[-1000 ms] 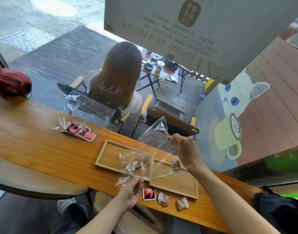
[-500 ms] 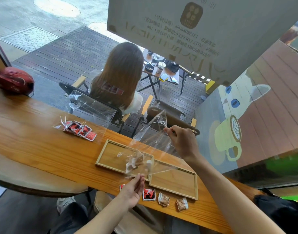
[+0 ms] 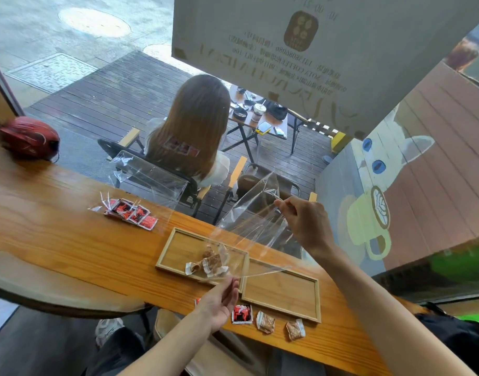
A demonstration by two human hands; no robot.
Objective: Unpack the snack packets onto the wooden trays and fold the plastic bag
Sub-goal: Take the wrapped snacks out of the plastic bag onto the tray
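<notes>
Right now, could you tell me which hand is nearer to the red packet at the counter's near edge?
The left hand is nearer, just beside the red packet on its left. The right hand is up above the trays, pinching the plastic bag.

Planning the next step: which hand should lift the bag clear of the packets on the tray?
Right. The right hand already pinches the raised end of the plastic bag, above the brown packets on the left tray. The left hand only holds the low edge.
</notes>
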